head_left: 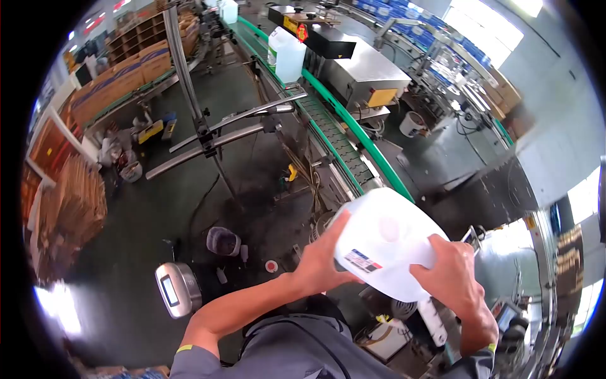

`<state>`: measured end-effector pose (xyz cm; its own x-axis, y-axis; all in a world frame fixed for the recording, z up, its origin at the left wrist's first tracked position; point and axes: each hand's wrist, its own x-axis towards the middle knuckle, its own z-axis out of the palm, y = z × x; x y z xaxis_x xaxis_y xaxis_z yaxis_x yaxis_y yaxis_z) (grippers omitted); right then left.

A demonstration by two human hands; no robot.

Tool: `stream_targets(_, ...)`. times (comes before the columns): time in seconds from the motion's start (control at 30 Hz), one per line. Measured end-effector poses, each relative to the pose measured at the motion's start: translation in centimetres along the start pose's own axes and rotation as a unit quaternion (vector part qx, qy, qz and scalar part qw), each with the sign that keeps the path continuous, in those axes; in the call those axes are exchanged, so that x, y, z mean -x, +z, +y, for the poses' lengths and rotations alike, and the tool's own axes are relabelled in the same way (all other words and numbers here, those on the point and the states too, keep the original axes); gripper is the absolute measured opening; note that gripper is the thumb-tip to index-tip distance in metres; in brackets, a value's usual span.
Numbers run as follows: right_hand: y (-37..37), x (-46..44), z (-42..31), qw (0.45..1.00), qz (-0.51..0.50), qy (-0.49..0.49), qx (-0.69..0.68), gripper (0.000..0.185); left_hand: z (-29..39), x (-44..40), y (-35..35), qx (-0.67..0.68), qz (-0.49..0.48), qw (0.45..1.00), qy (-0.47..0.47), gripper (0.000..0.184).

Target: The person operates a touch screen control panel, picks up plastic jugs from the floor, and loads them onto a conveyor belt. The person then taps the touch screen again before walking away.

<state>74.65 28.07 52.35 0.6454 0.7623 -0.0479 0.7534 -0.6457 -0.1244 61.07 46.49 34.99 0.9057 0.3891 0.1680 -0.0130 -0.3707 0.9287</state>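
Note:
A large white translucent plastic jug (404, 230) is held between my two hands in front of my body, tilted, with a small printed label near its lower left edge. My left hand (320, 256) grips its left side, thumb near the label. My right hand (451, 271) clasps the right side, fingers partly hidden behind it. Just beyond the jug runs a chain conveyor (334, 136) between green guide rails. Farther up that belt stands another white jug (287, 55) with a coloured label.
A metal machine box (372, 69) stands right of the conveyor. Steel bars on a stand (208, 142) reach toward the belt from the left. Cardboard stacks (69, 215) lie far left. On the floor are a dark bin (223, 240) and a white bucket (413, 124).

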Motion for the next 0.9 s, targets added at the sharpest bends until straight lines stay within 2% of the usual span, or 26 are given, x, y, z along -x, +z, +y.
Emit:
stream_targets(0.1,-0.2,-2.9,6.8,0.999,0.013,0.036,-0.005,0.032,0.4,-5.8,5.0,0.005,-0.033,0.999,-0.014,0.138)
stream_targets(0.17,0.2,-4.6,10.7,0.999,0.018,0.050,0.004,0.032,-0.8,-9.6,8.0,0.052,-0.065,0.996,0.018,0.132)
stream_targets(0.2,0.1,-5.5,12.3,0.999,0.018,0.039,0.002,0.032,-0.8,-11.9,8.8,0.044,-0.067,0.996,0.042,0.131)
stream_targets(0.27,-0.1,-7.1,15.0,0.994,0.047,0.086,-0.046,0.031,-1.4,-15.5,10.6,0.016,-0.046,0.992,0.117,0.128)
stream_targets(0.3,0.1,-8.3,16.6,0.995,0.049,0.075,-0.049,0.031,-1.6,-17.5,11.0,0.009,-0.037,0.993,0.116,0.128)
stream_targets(0.37,1.7,-8.6,19.4,0.989,0.103,0.067,-0.077,0.027,-1.9,-19.5,12.4,0.018,-0.083,0.988,0.129,0.121)
stream_targets(0.43,2.2,-9.9,20.9,0.989,0.116,0.060,-0.069,0.026,-2.7,-21.7,13.8,0.004,-0.057,0.984,0.171,0.121)
stream_targets(0.5,2.6,-10.6,21.9,0.987,0.063,0.112,-0.096,0.028,-3.4,-22.5,15.2,-0.006,-0.100,0.991,0.085,0.122)
stream_targets(0.7,5.8,-13.1,25.0,0.981,0.066,0.112,-0.146,0.027,-5.6,-24.7,16.0,-0.059,-0.123,0.989,0.063,0.121)
stream_targets(0.8,7.4,-14.0,25.8,0.981,0.058,0.116,-0.145,0.027,-5.8,-25.6,15.2,-0.066,-0.182,0.980,0.054,0.119)
stream_targets(0.9,8.2,-14.5,26.2,0.978,0.069,0.107,-0.166,0.032,-6.2,-25.6,15.3,-0.060,-0.172,0.982,0.053,0.118)
